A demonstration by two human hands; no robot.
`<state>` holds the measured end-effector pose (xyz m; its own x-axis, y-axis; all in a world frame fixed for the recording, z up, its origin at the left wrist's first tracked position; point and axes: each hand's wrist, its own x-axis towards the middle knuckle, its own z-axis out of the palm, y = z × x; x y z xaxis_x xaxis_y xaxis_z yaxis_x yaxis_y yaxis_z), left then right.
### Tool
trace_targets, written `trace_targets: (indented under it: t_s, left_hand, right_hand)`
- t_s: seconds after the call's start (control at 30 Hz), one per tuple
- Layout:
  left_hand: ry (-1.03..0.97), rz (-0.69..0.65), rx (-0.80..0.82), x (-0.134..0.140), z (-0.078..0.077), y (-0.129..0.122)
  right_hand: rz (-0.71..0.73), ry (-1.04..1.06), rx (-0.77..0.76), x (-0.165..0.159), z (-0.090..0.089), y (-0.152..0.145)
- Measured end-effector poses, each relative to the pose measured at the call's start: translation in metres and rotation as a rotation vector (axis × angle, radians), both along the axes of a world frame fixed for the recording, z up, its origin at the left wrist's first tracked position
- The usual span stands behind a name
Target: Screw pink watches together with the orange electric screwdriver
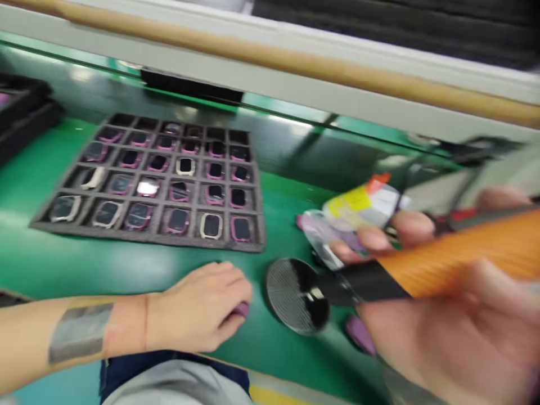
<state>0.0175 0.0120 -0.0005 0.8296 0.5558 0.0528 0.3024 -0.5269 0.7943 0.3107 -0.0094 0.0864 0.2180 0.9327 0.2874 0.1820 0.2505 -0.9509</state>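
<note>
My left hand (206, 309) rests on the green table with its fingers curled closed around a small purple piece (241, 309). Only one end of that piece shows at the fingertips, the rest being hidden. My right hand (439, 315), blurred and close to the camera, grips a tool with a thick orange handle (472, 250) and a black neck. At the tool's left end is a round, ribbed black head (297, 295), just right of my left hand. Another purple piece (360, 334) lies under my right hand, partly covered.
A dark grey compartment tray (143, 237) holds several watch cases, mostly pink-purple, a few cream. Dark trays (25, 121) stand at the left edge. Clear plastic with a yellow label (358, 205) lies beyond my right hand. A shelf edge (270, 62) spans the back.
</note>
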Motion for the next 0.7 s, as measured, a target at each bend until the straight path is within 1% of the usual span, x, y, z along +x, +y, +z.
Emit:
trace_targets:
  t_s: [0.03, 0.07, 0.1, 0.13, 0.17, 0.27, 0.4, 0.47, 0.53, 0.6, 0.7]
  left_hand:
    - [0.015, 0.006, 0.030, 0.000, -0.004, 0.001]
    - [0.028, 0.009, 0.055, -0.001, -0.007, 0.002]
    - [0.036, 0.006, 0.077, -0.002, -0.009, 0.003]
    - [0.042, 0.004, 0.095, -0.003, -0.010, 0.004]
    - [0.046, 0.003, 0.112, -0.003, -0.010, 0.003]
    - [0.045, -0.012, 0.149, 0.003, -0.010, -0.001]
    - [0.044, -0.115, 0.167, 0.022, -0.012, -0.001]
    - [0.043, -0.137, 0.160, 0.027, -0.014, 0.003]
    - [0.039, -0.138, 0.148, 0.027, -0.016, 0.008]
    - [0.032, -0.139, 0.142, 0.020, -0.019, 0.013]
    - [0.019, -0.148, 0.166, 0.009, -0.022, 0.017]
  right_hand:
    - [-0.015, 0.232, 0.001, 0.003, 0.002, 0.000]
    - [0.041, 0.372, 0.016, 0.005, 0.003, 0.001]
    - [0.087, 0.463, 0.041, 0.006, 0.003, 0.002]
    - [0.091, 0.510, 0.056, 0.005, 0.001, 0.003]
    - [0.094, 0.525, 0.068, 0.003, -0.002, 0.003]
    - [0.018, 0.536, 0.092, -0.009, -0.015, -0.002]
    - [-0.034, 0.532, 0.137, -0.021, -0.031, -0.007]
    - [-0.053, 0.506, 0.155, -0.024, -0.038, -0.004]
    - [-0.078, 0.469, 0.167, -0.024, -0.044, -0.001]
    - [-0.103, 0.431, 0.173, -0.022, -0.049, 0.001]
    - [-0.082, 0.411, 0.154, -0.020, -0.048, -0.006]
